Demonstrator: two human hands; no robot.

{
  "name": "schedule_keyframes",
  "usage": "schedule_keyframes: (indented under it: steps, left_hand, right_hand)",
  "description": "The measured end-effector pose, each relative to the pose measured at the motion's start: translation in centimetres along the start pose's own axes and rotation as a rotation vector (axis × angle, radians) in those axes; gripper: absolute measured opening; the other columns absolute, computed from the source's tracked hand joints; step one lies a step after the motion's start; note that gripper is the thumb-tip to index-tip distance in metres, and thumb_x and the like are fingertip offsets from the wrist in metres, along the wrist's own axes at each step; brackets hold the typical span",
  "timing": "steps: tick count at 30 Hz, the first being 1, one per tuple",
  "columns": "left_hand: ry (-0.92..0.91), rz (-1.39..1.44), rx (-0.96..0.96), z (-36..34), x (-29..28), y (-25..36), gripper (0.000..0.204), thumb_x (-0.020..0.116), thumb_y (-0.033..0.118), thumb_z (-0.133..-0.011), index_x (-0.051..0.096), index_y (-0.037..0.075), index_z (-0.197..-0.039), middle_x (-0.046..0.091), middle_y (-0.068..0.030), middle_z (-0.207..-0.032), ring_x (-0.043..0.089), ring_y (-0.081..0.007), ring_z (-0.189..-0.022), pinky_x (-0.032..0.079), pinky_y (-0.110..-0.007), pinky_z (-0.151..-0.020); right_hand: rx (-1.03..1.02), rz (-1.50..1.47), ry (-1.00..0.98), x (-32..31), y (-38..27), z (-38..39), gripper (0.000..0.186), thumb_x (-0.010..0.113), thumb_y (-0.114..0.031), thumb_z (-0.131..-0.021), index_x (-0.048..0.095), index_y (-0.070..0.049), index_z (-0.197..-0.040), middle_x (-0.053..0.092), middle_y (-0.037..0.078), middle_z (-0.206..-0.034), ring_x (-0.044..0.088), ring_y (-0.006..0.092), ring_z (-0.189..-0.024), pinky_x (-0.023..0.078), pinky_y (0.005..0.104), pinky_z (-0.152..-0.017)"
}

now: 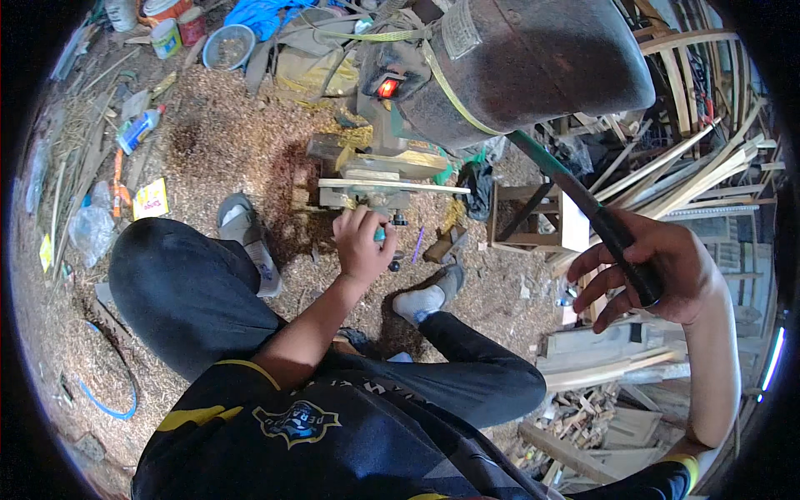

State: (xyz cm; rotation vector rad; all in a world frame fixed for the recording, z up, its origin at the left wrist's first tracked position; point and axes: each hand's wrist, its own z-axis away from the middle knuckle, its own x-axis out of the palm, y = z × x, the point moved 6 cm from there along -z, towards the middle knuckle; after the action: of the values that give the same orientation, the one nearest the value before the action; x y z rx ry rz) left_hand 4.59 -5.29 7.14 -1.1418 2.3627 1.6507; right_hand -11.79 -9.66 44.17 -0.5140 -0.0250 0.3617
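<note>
My left hand [364,246] grips a teal handle [381,234] on a small clamp-like fixture, beside a pale wooden strip [433,187] lying crosswise over stacked blocks [408,162]. My right hand [658,267] loosely holds the black-gripped end of a long bar [593,208], thumb over it and other fingers loosely curled apart. The bar runs up to a dark, sooty metal drum [550,58] with a yellow strap and a small opening glowing red [387,87].
Curved wooden strips [679,175] pile at right, near a wooden box frame [540,237] and a black bag [477,187]. Sawdust and scraps cover the floor around my feet [417,304]. A grey bucket [227,47], cans, a blue tarp and a plastic bottle [137,132] lie upper left.
</note>
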Motion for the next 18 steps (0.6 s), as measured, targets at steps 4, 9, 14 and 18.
schedule_keyframes:
  steps: [4,9,14,18]
  left_hand:
    - [0.05,0.101,-0.002,0.3,0.6,-1.1,0.013,0.068,0.013,-0.086,0.057,0.008,-0.087,0.056,-0.01,-0.088,0.055,-0.0359,-0.085,0.04,-0.051,-0.082]
    - [-0.032,0.124,-0.041,0.2,1.3,-1.9,0.009,0.07,0.012,-0.084,0.062,0.01,-0.086,0.057,-0.0081,-0.089,0.058,-0.0324,-0.09,0.041,-0.049,-0.085]
    - [-0.108,0.235,0.037,-0.7,1.1,-1.3,0.01,0.07,0.013,-0.085,0.061,0.007,-0.084,0.057,-0.0095,-0.087,0.056,-0.033,-0.086,0.042,-0.048,-0.082]
    - [-0.149,0.29,0.005,-0.7,1.6,-2.1,0.01,0.07,0.012,-0.085,0.062,0.006,-0.085,0.058,-0.0096,-0.088,0.057,-0.0333,-0.088,0.043,-0.048,-0.083]
  right_hand:
    - [0.175,0.11,0.181,-1.5,-0.3,-1.1,0.06,0.057,-0.011,-0.085,0.04,0.007,-0.139,0.066,0.028,-0.1,0.073,0.0453,-0.074,0.063,0.0525,-0.053]
    - [0.292,0.221,0.348,0.7,-1.3,-1.3,0.038,0.058,0.002,-0.084,0.048,0.008,-0.121,0.067,0.023,-0.085,0.068,0.0356,-0.049,0.056,0.043,-0.037]
    - [0.303,0.459,0.443,1.2,-1.0,-1.7,0.025,0.066,-0.022,-0.101,0.051,-0.006,-0.089,0.045,0.0,-0.055,0.041,0.01,-0.034,0.029,0.0297,-0.029]
    - [0.241,0.441,0.494,1.2,-0.6,-1.7,0.032,0.068,-0.027,-0.101,0.05,-0.005,-0.085,0.044,-0.001,-0.056,0.04,0.0092,-0.035,0.03,0.03,-0.029]
